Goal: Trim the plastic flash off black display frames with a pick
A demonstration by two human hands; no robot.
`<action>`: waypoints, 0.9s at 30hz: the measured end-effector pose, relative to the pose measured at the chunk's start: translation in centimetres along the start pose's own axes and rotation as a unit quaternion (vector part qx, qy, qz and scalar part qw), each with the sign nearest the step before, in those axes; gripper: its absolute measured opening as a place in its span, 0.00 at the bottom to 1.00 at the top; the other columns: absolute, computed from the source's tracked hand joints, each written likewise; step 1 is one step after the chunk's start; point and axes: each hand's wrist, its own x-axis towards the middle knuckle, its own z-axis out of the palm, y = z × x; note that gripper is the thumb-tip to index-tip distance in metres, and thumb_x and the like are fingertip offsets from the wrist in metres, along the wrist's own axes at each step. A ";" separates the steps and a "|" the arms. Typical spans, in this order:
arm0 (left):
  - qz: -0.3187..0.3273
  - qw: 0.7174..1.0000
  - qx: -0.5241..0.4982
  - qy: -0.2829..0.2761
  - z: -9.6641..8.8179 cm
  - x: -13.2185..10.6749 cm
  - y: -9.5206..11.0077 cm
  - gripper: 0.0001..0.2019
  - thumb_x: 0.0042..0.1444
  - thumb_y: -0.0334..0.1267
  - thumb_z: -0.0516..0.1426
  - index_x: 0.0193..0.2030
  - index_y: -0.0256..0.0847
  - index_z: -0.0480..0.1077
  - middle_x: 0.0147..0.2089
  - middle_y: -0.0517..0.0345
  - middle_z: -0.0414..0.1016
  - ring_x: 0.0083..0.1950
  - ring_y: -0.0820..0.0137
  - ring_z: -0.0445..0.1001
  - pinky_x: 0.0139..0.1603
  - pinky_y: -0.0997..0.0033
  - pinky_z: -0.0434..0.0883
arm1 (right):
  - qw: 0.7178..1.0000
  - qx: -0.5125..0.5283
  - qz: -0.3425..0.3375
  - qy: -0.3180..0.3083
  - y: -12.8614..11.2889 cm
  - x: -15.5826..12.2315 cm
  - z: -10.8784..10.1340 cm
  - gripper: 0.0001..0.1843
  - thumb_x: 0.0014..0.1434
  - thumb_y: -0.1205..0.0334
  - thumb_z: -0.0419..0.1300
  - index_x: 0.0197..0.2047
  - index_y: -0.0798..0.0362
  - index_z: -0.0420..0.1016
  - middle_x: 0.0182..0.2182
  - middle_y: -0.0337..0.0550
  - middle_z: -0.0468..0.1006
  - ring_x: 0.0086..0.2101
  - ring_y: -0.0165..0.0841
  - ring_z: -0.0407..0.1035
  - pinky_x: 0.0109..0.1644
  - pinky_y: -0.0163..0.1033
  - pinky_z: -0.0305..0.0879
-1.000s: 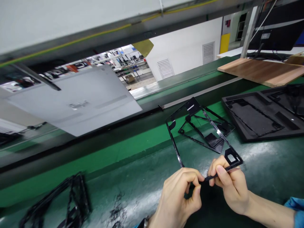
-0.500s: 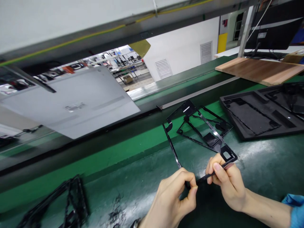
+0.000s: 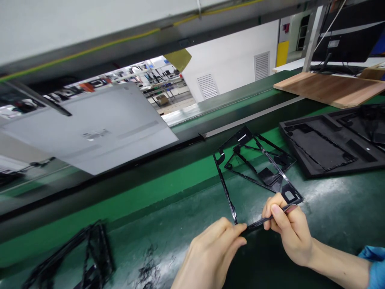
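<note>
A thin black rectangular frame (image 3: 225, 188) is held tilted above the green table. My right hand (image 3: 288, 233) is closed around its near edge, close to the right corner, with the thumb on top. At the near left corner, my left hand (image 3: 213, 249) has its thumb and fingertips pinched at the edge; what lies between the fingertips is partly hidden. Behind the held frame, a second black frame (image 3: 266, 176) rests on the table, seen through the opening.
Several black frames (image 3: 104, 249) are piled at left. Small black scraps (image 3: 148, 267) lie nearby. On the right are a dark foam tray (image 3: 365, 160) with frames in it, and a wooden board (image 3: 327, 89). A grey panel (image 3: 120, 124) hangs under the overhead shelf (image 3: 90, 28).
My left hand has straightened its curled fingers and shifted slightly left at the frame's corner. The frame's far end has swung slightly to the right. My right hand keeps its grip.
</note>
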 end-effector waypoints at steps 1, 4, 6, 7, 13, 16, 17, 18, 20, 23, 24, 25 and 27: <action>0.006 0.999 0.030 -0.009 0.0 -0.3 0.1 0.12 0.78 0.37 0.53 0.60 0.45 0.74 0.41 0.57 0.78 0.38 0.71 0.81 0.39 0.79 0.77 | 1.000 -0.002 -0.003 -0.001 0.0 0.0 0.0 0.17 0.82 0.53 0.50 0.43 0.49 0.72 0.28 0.38 0.76 0.23 0.28 0.66 0.28 0.35 0.62; -0.001 0.992 0.120 -0.037 0.0 -1.2 0.3 0.12 0.78 0.35 0.50 0.59 0.45 0.73 0.43 0.55 0.78 0.38 0.69 0.81 0.35 0.78 0.77 | 1.000 -0.004 -0.011 0.000 0.0 -0.1 0.0 0.17 0.82 0.53 0.50 0.43 0.49 0.73 0.26 0.36 0.73 0.24 0.29 0.67 0.30 0.35 0.63; -0.010 0.988 0.153 -0.036 -0.1 -1.5 0.2 0.12 0.78 0.35 0.49 0.55 0.45 0.74 0.42 0.55 0.77 0.38 0.68 0.81 0.34 0.76 0.77 | 1.000 0.004 -0.012 0.010 0.1 -0.1 0.0 0.16 0.82 0.53 0.51 0.43 0.49 0.73 0.24 0.35 0.71 0.25 0.30 0.68 0.30 0.34 0.63; -0.012 0.987 0.158 -0.031 -0.2 -1.6 0.2 0.12 0.77 0.34 0.49 0.52 0.45 0.74 0.42 0.56 0.76 0.37 0.68 0.80 0.35 0.76 0.77 | 1.000 0.013 -0.009 0.015 0.1 -0.1 0.0 0.16 0.82 0.53 0.51 0.43 0.49 0.72 0.24 0.35 0.70 0.25 0.30 0.66 0.30 0.34 0.62; -0.067 0.991 0.094 0.067 -0.7 -0.5 0.3 0.10 0.78 0.36 0.50 0.46 0.46 0.72 0.40 0.58 0.73 0.36 0.70 0.76 0.37 0.74 0.75 | 0.996 0.073 0.053 0.017 0.2 0.3 -0.1 0.19 0.81 0.48 0.52 0.40 0.51 0.70 0.28 0.37 0.74 0.22 0.26 0.54 0.24 0.34 0.50; -0.088 0.987 0.024 0.131 0.3 0.2 1.5 0.11 0.78 0.38 0.50 0.44 0.46 0.72 0.42 0.55 0.72 0.41 0.67 0.75 0.43 0.71 0.74 | 0.994 0.081 0.076 0.023 -0.3 0.6 0.1 0.22 0.80 0.45 0.53 0.38 0.51 0.69 0.28 0.37 0.73 0.22 0.26 0.54 0.26 0.35 0.50; -0.091 0.984 -0.013 0.151 0.9 0.4 2.0 0.13 0.78 0.39 0.50 0.42 0.46 0.72 0.43 0.54 0.72 0.43 0.66 0.75 0.44 0.70 0.74 | 0.992 0.084 0.088 0.023 -0.4 0.8 0.2 0.22 0.80 0.44 0.53 0.38 0.51 0.68 0.27 0.37 0.73 0.22 0.25 0.53 0.26 0.35 0.50; -0.091 0.980 -0.060 0.168 1.8 0.5 2.3 0.14 0.79 0.40 0.49 0.41 0.45 0.71 0.43 0.53 0.72 0.45 0.65 0.75 0.46 0.69 0.74 | 0.990 0.089 0.104 0.020 -0.5 0.9 0.3 0.23 0.79 0.43 0.53 0.38 0.51 0.68 0.27 0.37 0.73 0.22 0.25 0.53 0.26 0.34 0.49; -0.089 0.964 -0.164 0.191 3.7 0.9 2.7 0.16 0.79 0.42 0.49 0.39 0.44 0.70 0.43 0.53 0.73 0.45 0.65 0.75 0.48 0.67 0.73 | 0.984 0.105 0.144 0.005 -0.6 1.3 0.6 0.24 0.78 0.39 0.54 0.40 0.52 0.68 0.26 0.36 0.73 0.21 0.25 0.53 0.26 0.34 0.48; -0.135 0.927 -0.268 0.226 6.3 1.2 2.2 0.16 0.79 0.43 0.49 0.39 0.43 0.69 0.39 0.56 0.71 0.40 0.68 0.73 0.43 0.70 0.72 | 0.970 0.126 0.207 -0.030 -0.1 1.8 1.2 0.27 0.73 0.32 0.57 0.45 0.51 0.68 0.23 0.33 0.72 0.19 0.25 0.53 0.24 0.33 0.47; -0.159 0.914 -0.287 0.239 7.0 1.2 1.8 0.16 0.80 0.44 0.49 0.40 0.43 0.69 0.37 0.57 0.70 0.37 0.69 0.73 0.41 0.72 0.71 | 0.965 0.129 0.225 -0.047 0.2 1.8 1.4 0.29 0.72 0.30 0.58 0.46 0.51 0.68 0.23 0.32 0.72 0.19 0.25 0.52 0.23 0.32 0.47; -0.179 0.903 -0.303 0.247 7.6 1.2 1.4 0.15 0.80 0.45 0.49 0.41 0.43 0.69 0.36 0.58 0.70 0.35 0.71 0.72 0.39 0.73 0.71 | 0.960 0.129 0.239 -0.069 0.4 1.8 1.6 0.30 0.70 0.29 0.59 0.45 0.51 0.68 0.22 0.32 0.72 0.18 0.25 0.52 0.22 0.32 0.46; -0.199 0.886 -0.337 0.250 8.4 1.1 0.7 0.15 0.80 0.47 0.49 0.42 0.43 0.68 0.34 0.61 0.69 0.32 0.73 0.71 0.36 0.74 0.71 | 0.955 0.114 0.250 -0.112 0.7 1.5 2.0 0.30 0.71 0.29 0.58 0.42 0.52 0.69 0.23 0.33 0.72 0.19 0.24 0.52 0.23 0.32 0.47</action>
